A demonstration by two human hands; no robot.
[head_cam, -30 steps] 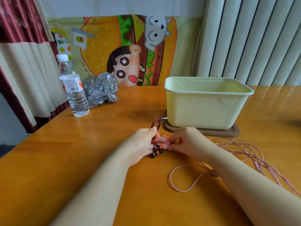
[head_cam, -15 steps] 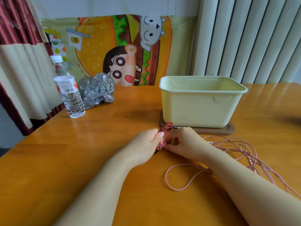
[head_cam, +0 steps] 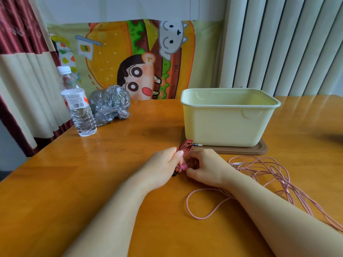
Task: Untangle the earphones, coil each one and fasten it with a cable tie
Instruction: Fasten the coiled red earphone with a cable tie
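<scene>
Wooden table is carrying a pale yellow tub, w/ loose pink earphone cable sprawling at right. L hand is pinching the coiled red earphones just in front of the tub; R hand is closing fingers on something pink, prob. the cable tie.

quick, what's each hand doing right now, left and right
Left hand: closed, pinching the coiled red earphones.
Right hand: fingers curled at the pink cable tie on the same coil; its exact grip cannot be told.
</scene>
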